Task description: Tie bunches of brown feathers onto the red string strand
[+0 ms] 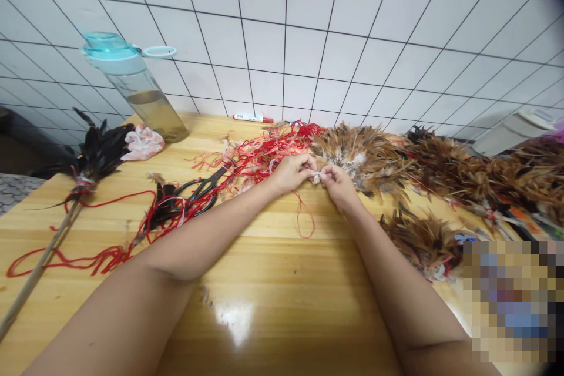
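My left hand and my right hand nearly meet above the wooden table. Both are pinched closed at a small pale tuft, too small to make out well. A thin red string loop hangs down from beside my left hand onto the tabletop. Just behind my right hand lies a fan of brown feathers. Tangled red strings spread behind and left of my left hand.
Black scissors lie among red strings on the left. Further left are a black feather duster, a crumpled plastic bag and a water bottle. A marker lies by the tiled wall. More feather bundles are on the right.
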`<state>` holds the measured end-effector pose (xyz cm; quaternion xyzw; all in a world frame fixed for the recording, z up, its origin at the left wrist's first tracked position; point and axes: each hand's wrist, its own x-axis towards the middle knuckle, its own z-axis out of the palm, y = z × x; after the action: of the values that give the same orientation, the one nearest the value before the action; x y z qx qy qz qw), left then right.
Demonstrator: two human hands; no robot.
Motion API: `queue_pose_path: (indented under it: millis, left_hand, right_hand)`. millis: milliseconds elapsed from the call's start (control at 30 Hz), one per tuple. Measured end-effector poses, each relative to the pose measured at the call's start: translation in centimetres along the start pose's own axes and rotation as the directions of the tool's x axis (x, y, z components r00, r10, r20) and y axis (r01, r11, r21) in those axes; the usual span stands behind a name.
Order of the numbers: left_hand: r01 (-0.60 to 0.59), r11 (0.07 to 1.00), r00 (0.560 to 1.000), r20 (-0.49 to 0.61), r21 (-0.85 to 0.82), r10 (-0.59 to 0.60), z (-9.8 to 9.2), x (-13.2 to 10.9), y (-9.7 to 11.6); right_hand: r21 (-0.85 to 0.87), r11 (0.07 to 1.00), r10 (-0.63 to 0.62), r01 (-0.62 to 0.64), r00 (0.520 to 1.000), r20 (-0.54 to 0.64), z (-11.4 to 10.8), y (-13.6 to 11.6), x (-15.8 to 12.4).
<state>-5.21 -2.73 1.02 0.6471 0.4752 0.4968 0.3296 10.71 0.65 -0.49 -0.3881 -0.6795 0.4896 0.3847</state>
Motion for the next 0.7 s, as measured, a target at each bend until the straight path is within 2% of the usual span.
queue_pose_path:
  millis: [200, 367, 700]
  left_hand:
    - [0.081, 0.996, 0.997, 0.014, -0.038, -0.081, -0.21, -0.01, 0.11]
    - [0.119, 0.985, 0.992, 0.050, -0.123, -0.114, -0.28, 0.05, 0.04]
    - [0.113, 0.979, 0.993, 0.050, -0.169, -0.106, -0.44, 0.19, -0.20]
  right_hand:
    - [0.091, 0.995, 0.035, -0.037, 0.999, 0.022, -0.29, 0.32, 0.19]
    - [0.206, 0.977, 0.065, -0.062, 0.998, -0.006, -0.44, 0.56, 0.29]
    - [0.164, 0.983, 0.087, -0.082, 0.996, -0.024, -0.48, 0.88, 0.43]
